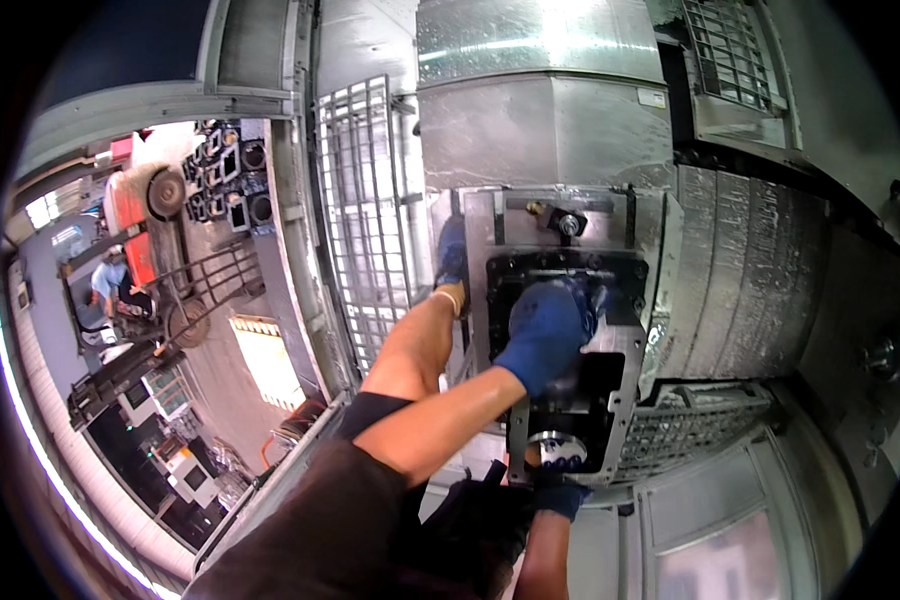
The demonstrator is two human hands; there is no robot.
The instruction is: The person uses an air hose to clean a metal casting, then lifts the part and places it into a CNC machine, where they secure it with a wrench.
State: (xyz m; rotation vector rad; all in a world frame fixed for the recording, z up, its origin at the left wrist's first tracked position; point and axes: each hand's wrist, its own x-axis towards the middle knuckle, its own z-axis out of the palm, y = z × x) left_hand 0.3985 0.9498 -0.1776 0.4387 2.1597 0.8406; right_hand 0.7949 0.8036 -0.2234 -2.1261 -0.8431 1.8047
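Wet-looking steel panels (545, 130) close in the space, and on the left it opens onto a workshop where a red vehicle (136, 255) stands with a person (110, 280) in a blue shirt beside it. The dark metal casing (622, 305) is in the middle, against a metal mount (485, 220) with a bolt (568, 224) at its far end; the mount probably bears its weight. The gloved left hand (548, 325) lies across the casing's upper part, perhaps to steady it; how wide its fingers are, I cannot tell. The gloved right hand (562, 497) is at the near end, some fingers showing through a shiny ring (558, 437), likely for a hold there, though whether they grip is unclear. A grid panel (370, 190) to the left and a ridged cover (740, 270) to the right hem the casing in, and the left forearm hides part of it
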